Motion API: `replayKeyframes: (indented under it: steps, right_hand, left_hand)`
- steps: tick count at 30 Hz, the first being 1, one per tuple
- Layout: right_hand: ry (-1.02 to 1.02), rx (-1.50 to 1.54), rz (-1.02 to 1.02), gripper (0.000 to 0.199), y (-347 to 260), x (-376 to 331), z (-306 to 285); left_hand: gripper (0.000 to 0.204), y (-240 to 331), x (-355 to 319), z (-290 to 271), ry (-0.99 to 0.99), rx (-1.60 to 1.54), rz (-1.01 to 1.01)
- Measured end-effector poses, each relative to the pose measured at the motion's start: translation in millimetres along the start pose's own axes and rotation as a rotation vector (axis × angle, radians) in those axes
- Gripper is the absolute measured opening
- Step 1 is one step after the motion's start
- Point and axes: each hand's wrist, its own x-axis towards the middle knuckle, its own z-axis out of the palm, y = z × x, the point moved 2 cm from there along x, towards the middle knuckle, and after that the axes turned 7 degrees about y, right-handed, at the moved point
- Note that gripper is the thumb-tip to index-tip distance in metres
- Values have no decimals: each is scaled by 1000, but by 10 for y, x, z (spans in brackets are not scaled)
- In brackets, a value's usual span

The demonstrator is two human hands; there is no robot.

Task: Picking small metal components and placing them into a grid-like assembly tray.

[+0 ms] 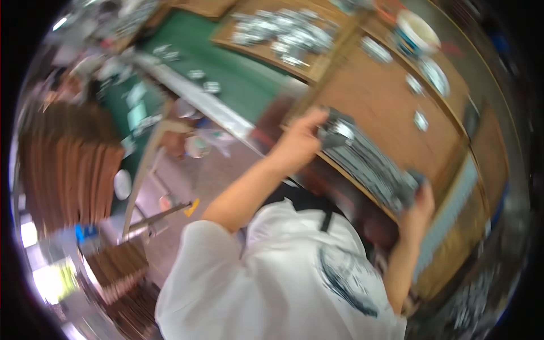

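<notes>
At the near edge of the brown workbench (391,113): long row of grey metal pieces (368,164), left hand (300,141) and right hand (418,201) each closed around one end.

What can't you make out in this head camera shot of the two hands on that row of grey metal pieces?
- Row of grey metal pieces: motion blur hides their shape and number.
- Left hand: its fingers merge with the row's end.
- Right hand: fingers blurred, grip unclear.
- Silvery parts on the far board: smeared, too small.
</notes>
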Motion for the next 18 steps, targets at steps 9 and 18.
replayKeyframes:
  steps: [9,18]
  right_hand:
    - [16,-375,-657,24,-615,-170,168]
    - [151,-603,-810,22,-294,-221,124]
  left_hand:
    - [37,217,-256,591,-308,-119,-9]
    - [30,20,-478,925,-238,281,174]
